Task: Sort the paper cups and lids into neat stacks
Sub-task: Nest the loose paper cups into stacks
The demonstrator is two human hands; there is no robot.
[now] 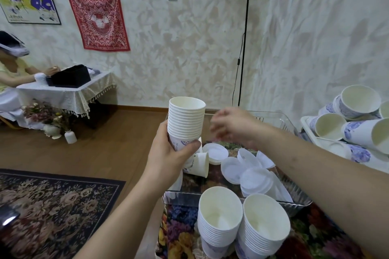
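Observation:
My left hand (170,157) grips an upright stack of nested white paper cups (186,120) around its lower part, held above the left edge of a clear plastic tray (235,196). My right hand (233,127) hovers just right of the stack, blurred, fingers loosely curled with nothing visible in them. In the tray lie several white lids (248,171) and one loose cup on its side (201,164). Two taller cup stacks (220,219) (264,226) stand at the near edge of the table.
A white bin (311,132) at the right holds a jumble of loose blue-patterned cups (357,103). The table has a floral cloth (181,235). A floor lamp pole (244,48) rises behind the tray. Another person sits at a small table (63,90) at far left.

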